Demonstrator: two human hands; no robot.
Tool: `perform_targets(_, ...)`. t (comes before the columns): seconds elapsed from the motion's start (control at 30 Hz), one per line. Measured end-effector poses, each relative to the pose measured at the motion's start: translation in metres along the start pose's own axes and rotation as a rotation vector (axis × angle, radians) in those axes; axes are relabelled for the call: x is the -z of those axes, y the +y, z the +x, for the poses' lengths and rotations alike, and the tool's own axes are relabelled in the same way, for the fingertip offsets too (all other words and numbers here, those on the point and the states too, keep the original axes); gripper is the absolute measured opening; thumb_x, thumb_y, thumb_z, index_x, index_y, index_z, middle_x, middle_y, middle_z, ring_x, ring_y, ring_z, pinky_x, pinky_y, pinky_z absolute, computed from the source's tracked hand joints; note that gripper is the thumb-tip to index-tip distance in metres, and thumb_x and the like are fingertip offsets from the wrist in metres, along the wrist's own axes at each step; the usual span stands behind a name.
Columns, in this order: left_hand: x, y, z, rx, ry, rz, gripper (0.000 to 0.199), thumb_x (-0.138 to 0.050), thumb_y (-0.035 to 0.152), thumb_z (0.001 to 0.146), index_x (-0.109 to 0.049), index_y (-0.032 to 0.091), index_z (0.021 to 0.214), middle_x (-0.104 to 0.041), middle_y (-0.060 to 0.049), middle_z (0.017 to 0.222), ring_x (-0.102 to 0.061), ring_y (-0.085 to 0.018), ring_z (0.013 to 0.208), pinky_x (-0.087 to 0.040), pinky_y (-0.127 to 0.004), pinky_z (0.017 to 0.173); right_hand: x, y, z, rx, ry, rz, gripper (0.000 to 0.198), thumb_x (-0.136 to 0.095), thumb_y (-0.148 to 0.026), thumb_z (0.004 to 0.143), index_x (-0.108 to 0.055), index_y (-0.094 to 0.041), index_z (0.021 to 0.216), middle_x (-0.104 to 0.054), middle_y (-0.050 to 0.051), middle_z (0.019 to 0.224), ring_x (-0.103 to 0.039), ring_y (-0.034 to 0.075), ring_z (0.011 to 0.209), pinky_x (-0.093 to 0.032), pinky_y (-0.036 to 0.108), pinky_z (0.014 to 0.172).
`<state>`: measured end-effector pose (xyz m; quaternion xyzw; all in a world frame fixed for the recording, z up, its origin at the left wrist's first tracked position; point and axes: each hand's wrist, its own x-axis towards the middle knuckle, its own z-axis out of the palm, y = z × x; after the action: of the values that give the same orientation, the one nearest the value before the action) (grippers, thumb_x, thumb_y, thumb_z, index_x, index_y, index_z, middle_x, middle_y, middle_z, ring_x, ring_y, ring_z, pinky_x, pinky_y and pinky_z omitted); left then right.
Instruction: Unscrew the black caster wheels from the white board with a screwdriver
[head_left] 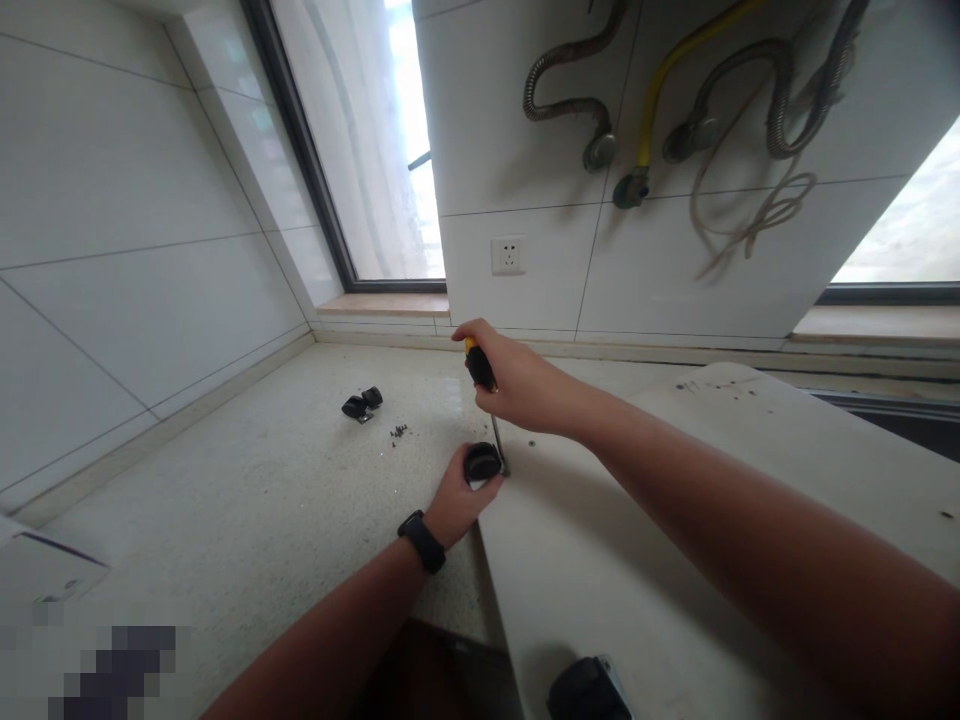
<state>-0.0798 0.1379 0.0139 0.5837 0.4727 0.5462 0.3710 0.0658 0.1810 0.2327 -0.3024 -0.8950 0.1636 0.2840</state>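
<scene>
Left hand (456, 500) clamped on the caster (481, 462), right hand (517, 385) round the screwdriver (481, 368): keep the shaft (496, 434) square to the board (570, 560)

You are in an apparent home kitchen or utility area, evidenced by tiled wall (480, 150), corrugated hose (566, 107), yellow pipe (654, 88) and socket (508, 256).
</scene>
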Motion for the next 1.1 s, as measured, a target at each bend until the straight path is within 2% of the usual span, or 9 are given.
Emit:
perform_targets(0.13, 0.0, -0.001, 0.0, 0.0, -0.009, -0.002, 0.032, -0.078, 0.028, 0.084, -0.061, 0.02, 0.11, -0.071, -0.007, 0.107, -0.067, -0.024, 0.102, -0.051, -0.043, 0.1, -0.002, 0.001, 0.001, -0.008, 0.022, -0.029, 0.065, -0.058, -0.006, 0.076, -0.043, -0.022, 0.137, -0.067, 0.011, 0.119, -0.064, 0.024, 0.093, -0.048, 0.036, 0.077)
perform_targets(0.3, 0.0, 0.002, 0.0, 0.017, -0.009, -0.015, 0.034, -0.082, 0.033, 0.082, -0.062, 0.02, 0.106, -0.071, -0.007, 0.105, -0.067, -0.024, 0.101, -0.052, -0.042, 0.098, -0.003, 0.0, 0.001, -0.038, 0.041, -0.087, 0.055, -0.065, -0.012, 0.084, -0.046, -0.023, 0.134, -0.064, 0.014, 0.127, -0.063, 0.028, 0.107, -0.049, 0.04, 0.088)
perform_targets(0.5, 0.0, 0.004, 0.0, 0.077, -0.041, -0.058, 0.036, -0.082, 0.039, 0.083, -0.061, 0.02, 0.105, -0.072, -0.007, 0.103, -0.067, -0.023, 0.097, -0.053, -0.04, 0.092, -0.008, 0.001, 0.001, -0.041, 0.061, -0.164, 0.053, -0.076, -0.029, 0.086, -0.05, -0.024, 0.132, -0.065, 0.013, 0.121, -0.065, 0.028, 0.099, -0.05, 0.04, 0.083)
perform_targets(0.63, 0.0, 0.003, 0.0, 0.086, -0.047, -0.063, 0.038, -0.083, 0.04, 0.083, -0.061, 0.019, 0.106, -0.072, -0.008, 0.105, -0.067, -0.024, 0.098, -0.052, -0.041, 0.094, -0.005, -0.002, 0.001, -0.113, 0.024, -0.087, 0.062, -0.078, -0.022, 0.081, -0.047, -0.024, 0.134, -0.069, 0.013, 0.116, -0.066, 0.028, 0.096, -0.05, 0.038, 0.079)
perform_targets(0.77, 0.0, 0.004, 0.0, 0.076, -0.048, -0.057, 0.036, -0.082, 0.04, 0.084, -0.062, 0.019, 0.106, -0.072, -0.008, 0.104, -0.067, -0.024, 0.099, -0.052, -0.041, 0.094, 0.0, -0.007, 0.0, -0.186, 0.002, 0.001, 0.059, -0.069, -0.016, 0.08, -0.047, -0.022, 0.135, -0.071, 0.012, 0.109, -0.066, 0.025, 0.087, -0.049, 0.035, 0.071)
perform_targets(0.97, 0.0, 0.005, 0.0, 0.067, -0.029, -0.019, 0.035, -0.082, 0.038, 0.083, -0.062, 0.019, 0.105, -0.071, -0.007, 0.103, -0.067, -0.023, 0.098, -0.051, -0.041, 0.095, 0.001, -0.008, 0.0, -0.137, -0.023, -0.009, 0.066, -0.062, -0.01, 0.074, -0.045, -0.022, 0.137, -0.07, 0.01, 0.106, -0.064, 0.025, 0.089, -0.047, 0.034, 0.074)
perform_targets(1.1, 0.0, 0.005, 0.0, 0.077, -0.03, -0.021, 0.037, -0.082, 0.037, 0.083, -0.061, 0.019, 0.108, -0.072, -0.008, 0.106, -0.067, -0.024, 0.1, -0.051, -0.042, 0.097, -0.006, -0.006, -0.001, -0.098, 0.002, -0.006, 0.066, -0.062, -0.013, 0.076, -0.042, -0.02, 0.138, -0.064, 0.014, 0.12, -0.063, 0.026, 0.099, -0.049, 0.036, 0.083)
